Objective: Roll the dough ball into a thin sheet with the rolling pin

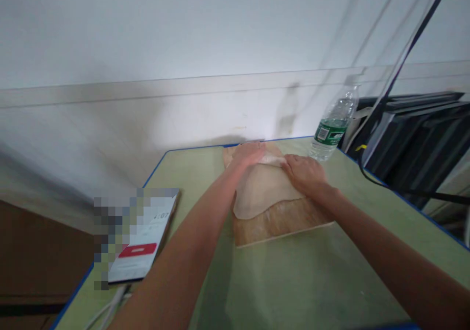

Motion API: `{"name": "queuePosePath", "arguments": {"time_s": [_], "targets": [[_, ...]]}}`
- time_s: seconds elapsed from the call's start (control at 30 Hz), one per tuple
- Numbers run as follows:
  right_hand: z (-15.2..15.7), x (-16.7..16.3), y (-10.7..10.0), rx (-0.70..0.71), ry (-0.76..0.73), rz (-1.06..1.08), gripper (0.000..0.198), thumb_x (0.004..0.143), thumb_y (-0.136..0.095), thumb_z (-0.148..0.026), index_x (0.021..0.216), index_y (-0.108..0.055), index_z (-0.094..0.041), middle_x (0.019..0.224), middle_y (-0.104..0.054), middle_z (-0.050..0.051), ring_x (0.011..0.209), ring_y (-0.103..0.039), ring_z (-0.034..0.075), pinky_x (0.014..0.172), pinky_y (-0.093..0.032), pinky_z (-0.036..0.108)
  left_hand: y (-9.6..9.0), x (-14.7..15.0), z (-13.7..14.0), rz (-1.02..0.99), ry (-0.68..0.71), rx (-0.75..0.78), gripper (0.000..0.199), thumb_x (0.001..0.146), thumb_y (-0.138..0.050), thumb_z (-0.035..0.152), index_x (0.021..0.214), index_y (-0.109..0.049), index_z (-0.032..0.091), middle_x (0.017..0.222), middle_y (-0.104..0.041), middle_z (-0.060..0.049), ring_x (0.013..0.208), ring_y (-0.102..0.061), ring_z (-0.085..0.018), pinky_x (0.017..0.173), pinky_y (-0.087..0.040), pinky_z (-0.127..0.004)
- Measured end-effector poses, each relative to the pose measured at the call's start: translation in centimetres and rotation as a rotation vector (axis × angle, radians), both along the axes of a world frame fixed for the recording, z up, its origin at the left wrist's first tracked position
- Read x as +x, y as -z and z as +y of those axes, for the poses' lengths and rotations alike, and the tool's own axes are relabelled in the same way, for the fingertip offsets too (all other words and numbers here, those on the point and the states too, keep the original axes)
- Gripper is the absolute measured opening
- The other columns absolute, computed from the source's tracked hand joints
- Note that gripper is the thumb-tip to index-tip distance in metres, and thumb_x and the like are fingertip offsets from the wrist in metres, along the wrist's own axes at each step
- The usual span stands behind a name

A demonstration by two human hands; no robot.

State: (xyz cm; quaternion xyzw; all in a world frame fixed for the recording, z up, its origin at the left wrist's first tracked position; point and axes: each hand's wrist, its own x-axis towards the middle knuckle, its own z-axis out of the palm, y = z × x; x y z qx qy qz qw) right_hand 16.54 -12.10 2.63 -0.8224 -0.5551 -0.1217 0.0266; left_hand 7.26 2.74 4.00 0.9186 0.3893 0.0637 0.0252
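Note:
A thin, pale sheet of dough [266,190] lies on a wooden board [271,222], its near edge loose and rounded. At the far side the dough is turned over into a fold or roll; whether anything is inside that roll is hidden. My left hand [250,152] grips the far left part of the folded edge, fingers close together. On the right end of the same fold, my right hand [305,172] is closed over the dough, thumb side toward the middle. The fingertips of both hands are partly out of sight.
A clear plastic bottle with a green label [330,131] stands beyond my right hand. At the left edge lies a tablet or phone [147,242] with a white cable. Dark folders or panels [422,139] and a black strap are at right. The wall [205,117] borders the green table [286,281].

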Motion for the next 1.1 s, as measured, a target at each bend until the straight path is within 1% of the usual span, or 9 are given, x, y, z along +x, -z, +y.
{"name": "queuePosePath", "arguments": {"time_s": [0.13,0.27,0.4,0.5,0.6,0.77,0.9,1.0,1.1], "targets": [[-1.8,-1.4,0.5,0.045,-0.036,-0.082,0.034,0.097,-0.034,-0.030,0.114,-0.057,-0.012,0.107,-0.066,0.014,0.100,-0.061,0.026,0.087,-0.040,0.035,0.4,-1.9,-2.1,-0.005,0.001,0.091,0.059,0.098,-0.017,0.041,0.112,-0.067,0.013,0.120,-0.065,-0.014,0.113,-0.060,-0.028,0.094,-0.044,-0.040],[-3.0,-2.6,0.5,0.073,-0.047,-0.119,0.035,0.096,-0.036,-0.029,0.120,-0.054,-0.010,0.109,-0.065,0.014,0.103,-0.059,0.026,0.090,-0.038,0.036,0.9,-3.3,-3.3,-0.004,0.046,0.162,0.057,0.099,-0.016,0.036,0.110,-0.068,0.014,0.115,-0.067,-0.014,0.110,-0.061,-0.026,0.098,-0.040,-0.044],[-3.4,-3.6,0.4,0.084,-0.065,-0.130,0.034,0.096,-0.039,-0.029,0.119,-0.053,-0.009,0.108,-0.065,0.014,0.104,-0.058,0.026,0.091,-0.037,0.036,1.2,-4.2,-4.2,-0.040,0.047,0.183,0.056,0.099,-0.018,0.034,0.105,-0.070,0.013,0.109,-0.070,-0.013,0.106,-0.062,-0.025,0.097,-0.040,-0.044],[-3.2,-3.8,0.6,0.091,-0.074,-0.115,0.034,0.095,-0.039,-0.030,0.117,-0.054,-0.008,0.110,-0.065,0.015,0.106,-0.058,0.026,0.094,-0.035,0.037,1.4,-4.4,-4.5,-0.063,0.026,0.197,0.053,0.099,-0.022,0.034,0.106,-0.069,0.010,0.110,-0.069,-0.014,0.106,-0.062,-0.025,0.098,-0.040,-0.043],[-2.8,-3.6,1.0,0.131,-0.080,-0.099,0.036,0.095,-0.040,-0.031,0.118,-0.054,-0.007,0.115,-0.064,0.016,0.110,-0.056,0.026,0.099,-0.034,0.039,1.6,-4.3,-4.3,-0.082,0.016,0.200,0.052,0.099,-0.023,0.034,0.108,-0.068,0.009,0.115,-0.067,-0.013,0.109,-0.061,-0.025,0.099,-0.039,-0.043],[-1.7,-2.8,1.8,0.192,-0.080,-0.080,0.040,0.094,-0.040,-0.032,0.124,-0.052,-0.007,0.127,-0.059,0.017,0.117,-0.053,0.026,0.103,-0.031,0.042,1.7,-3.8,-3.3,-0.102,0.049,0.185,0.051,0.099,-0.021,0.031,0.108,-0.069,0.015,0.117,-0.067,-0.010,0.116,-0.056,-0.025,0.100,-0.038,-0.044],[-0.8,-2.2,1.7,0.169,-0.061,-0.050,0.043,0.095,-0.039,-0.035,0.125,-0.052,-0.007,0.131,-0.056,0.017,0.120,-0.051,0.026,0.103,-0.031,0.042,1.6,-3.0,-2.6,-0.093,0.027,0.180,0.052,0.098,-0.022,0.033,0.107,-0.069,0.014,0.116,-0.067,-0.012,0.114,-0.058,-0.024,0.100,-0.039,-0.041],[0.0,-1.8,1.2,0.131,-0.055,-0.042,0.043,0.095,-0.037,-0.038,0.121,-0.054,-0.008,0.127,-0.059,0.018,0.117,-0.053,0.026,0.100,-0.034,0.042,1.4,-2.3,-2.0,-0.086,-0.010,0.138,0.056,0.097,-0.022,0.039,0.107,-0.069,0.012,0.114,-0.068,-0.013,0.109,-0.061,-0.024,0.095,-0.043,-0.037],[0.9,-1.6,0.6,0.076,-0.046,-0.014,0.041,0.096,-0.035,-0.039,0.114,-0.057,-0.010,0.121,-0.062,0.018,0.112,-0.056,0.027,0.095,-0.039,0.042,0.9,-1.7,-1.4,-0.088,-0.009,0.076,0.056,0.096,-0.021,0.042,0.110,-0.069,0.016,0.115,-0.068,-0.011,0.108,-0.062,-0.024,0.091,-0.046,-0.035]]}}
